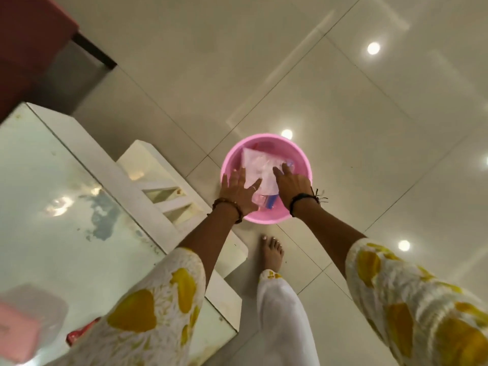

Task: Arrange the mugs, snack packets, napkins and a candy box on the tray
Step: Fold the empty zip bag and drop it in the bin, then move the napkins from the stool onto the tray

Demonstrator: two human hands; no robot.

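A pink round basin stands on the floor tiles in front of me. Inside it lies a white, partly see-through packet, over other blurred items, one of them blue. My left hand lies with spread fingers on the packet's left edge. On its right edge sits my right hand, so the packet is held between both hands. A pink box under clear plastic sits blurred on the glass table at the lower left, with something red beside it.
A glass-topped white table fills the left side, its corner close to the basin. A dark red seat is at the upper left. My bare foot stands just behind the basin on glossy tiles.
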